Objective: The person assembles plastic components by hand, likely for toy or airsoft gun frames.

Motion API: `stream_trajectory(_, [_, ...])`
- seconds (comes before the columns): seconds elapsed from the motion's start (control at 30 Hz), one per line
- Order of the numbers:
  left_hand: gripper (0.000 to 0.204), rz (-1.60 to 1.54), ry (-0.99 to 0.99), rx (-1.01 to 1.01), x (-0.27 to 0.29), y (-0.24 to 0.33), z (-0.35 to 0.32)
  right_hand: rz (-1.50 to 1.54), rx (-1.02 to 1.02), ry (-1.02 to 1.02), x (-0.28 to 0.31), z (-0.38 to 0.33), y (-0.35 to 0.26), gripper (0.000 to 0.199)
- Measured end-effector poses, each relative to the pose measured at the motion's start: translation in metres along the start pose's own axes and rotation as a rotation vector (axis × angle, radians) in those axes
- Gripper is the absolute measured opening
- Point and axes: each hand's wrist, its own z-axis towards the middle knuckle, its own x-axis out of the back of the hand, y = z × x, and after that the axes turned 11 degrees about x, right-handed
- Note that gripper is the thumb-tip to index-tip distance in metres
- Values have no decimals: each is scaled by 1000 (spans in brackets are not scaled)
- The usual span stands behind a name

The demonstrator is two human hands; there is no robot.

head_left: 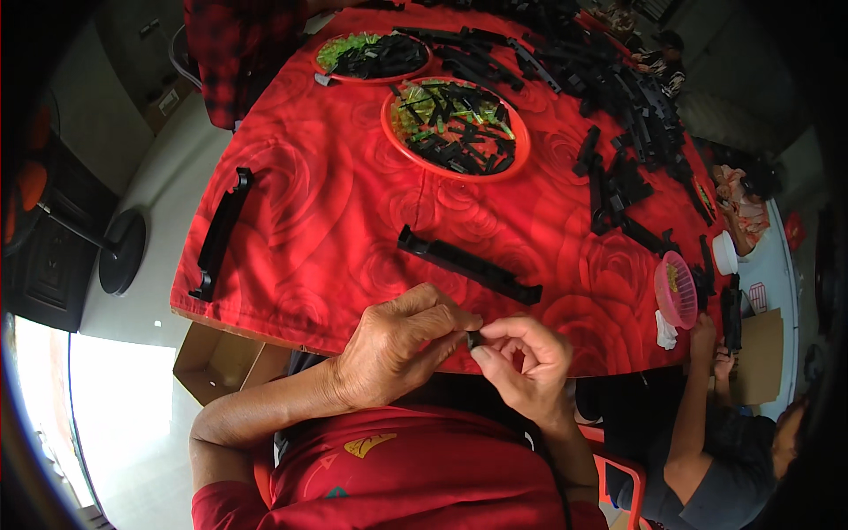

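Close to the table's near edge, my left hand (pixel 397 346) and my right hand (pixel 533 362) meet fingertip to fingertip. Between them is a small dark piece (pixel 474 339), pinched by both; its exact kind is too small to tell, and the fingers partly cover it. Just beyond my hands a long black plastic part (pixel 468 265) with raised ends lies slantwise on the red rose-patterned cloth (pixel 327 256). A similar long black part (pixel 223 234) rests at the table's left side.
Farther off stand a red bowl (pixel 522 146) and another red bowl (pixel 375 80), both holding small black and green pieces. Black parts (pixel 636 115) are heaped at the far right. A pink basket (pixel 676 296) stands near a co-worker's arm (pixel 693 397). An open cardboard box (pixel 208 362) sits below the left edge.
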Motion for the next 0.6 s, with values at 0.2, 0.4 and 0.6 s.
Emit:
stream_trajectory(0.2, [20,-65,104,142,-11,9,-4,37,-78,15,-3,0,6,12])
stream_trajectory(0.4, [17,-99,43,223,-13,13,-6,94,-48,19,-6,-3,9,9])
stream_trajectory(0.6, [11,59,5,134,-22,-2,-9,-86,-60,-29,-1,3,4,6])
